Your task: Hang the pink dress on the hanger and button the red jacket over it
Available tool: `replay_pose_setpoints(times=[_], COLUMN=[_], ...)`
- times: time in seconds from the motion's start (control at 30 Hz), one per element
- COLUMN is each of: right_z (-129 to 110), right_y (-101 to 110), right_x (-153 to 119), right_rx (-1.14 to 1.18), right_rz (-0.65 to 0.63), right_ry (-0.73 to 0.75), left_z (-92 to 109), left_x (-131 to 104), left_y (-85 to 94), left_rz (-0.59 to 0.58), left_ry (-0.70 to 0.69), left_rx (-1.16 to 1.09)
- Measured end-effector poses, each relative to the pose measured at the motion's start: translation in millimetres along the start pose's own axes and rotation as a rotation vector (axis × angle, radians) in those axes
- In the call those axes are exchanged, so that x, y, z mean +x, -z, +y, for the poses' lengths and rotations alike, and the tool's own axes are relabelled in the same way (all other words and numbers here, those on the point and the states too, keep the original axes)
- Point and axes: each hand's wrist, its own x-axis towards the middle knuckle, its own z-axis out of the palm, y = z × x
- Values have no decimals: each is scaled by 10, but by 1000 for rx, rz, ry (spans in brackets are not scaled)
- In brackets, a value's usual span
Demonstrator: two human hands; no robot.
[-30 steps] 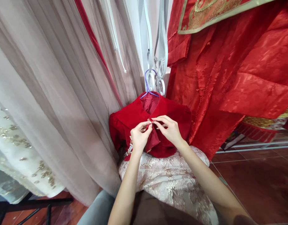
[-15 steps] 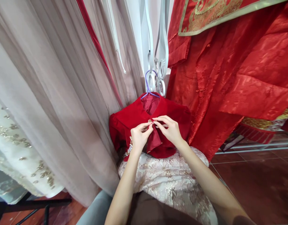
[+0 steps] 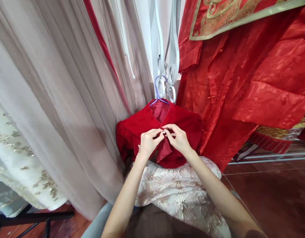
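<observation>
A red velvet jacket [image 3: 137, 124] hangs in front of me on a purple hanger [image 3: 156, 86], its collar spread and its lower front edge folded outward to show the lining [image 3: 164, 149]. My left hand [image 3: 149, 143] pinches the jacket's front edge just below the neckline. From the other side, my right hand [image 3: 178, 138] pinches the same spot, with thumb and forefinger almost meeting the left fingertips. A small, pale, shiny button [image 3: 164, 132] shows between the two hands. The fingers partly cover the edge there.
A shiny white-and-gold patterned fabric [image 3: 177, 188] lies beneath the jacket. Sheer greyish-pink drapery [image 3: 68, 99] hangs at left, beside a beaded white gown [image 3: 23, 162]. Red satin garments [image 3: 241, 72] hang at right. A white scrolled metal stand [image 3: 172, 77] carries the hanger.
Both hands stay at the jacket front, and their fingertips have shifted slightly. The pale button shows more plainly between them. The beaded trim by the left wrist is more covered.
</observation>
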Motion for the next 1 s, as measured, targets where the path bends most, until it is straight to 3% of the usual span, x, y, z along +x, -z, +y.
replay_pose_setpoints(times=[0.13,0.3,0.37,0.53,0.63,0.83,0.93,1.0], right_z=[45,55,79,67,-102,-642,-746,-722], right_y=[14,-90,-155,-120,31,204,186,151], right_x=[46,-126,-271,-457,-404,-371,-405,-422], right_rx=[34,212,170,-199,-208,87,251,231], right_rz=[-31,30,65,-182,-194,-360,-476,-433], right_ry=[9,-124,-207,-368,-341,-244,-288,-338], left_z=[-4,-19,-27,-76,-56,304,422,418], left_x=[-13,-151,-211,-274,-282,-468,-616,-696], left_y=[-37,-164,-193,-222,-219,48,224,279], left_rz=[5,206,247,170,104,-107,-64,25], left_ry=[107,375,459,595,640,940,1012,996], left_rx=[-87,-350,-443,-569,-579,-1151,-1267,-1243])
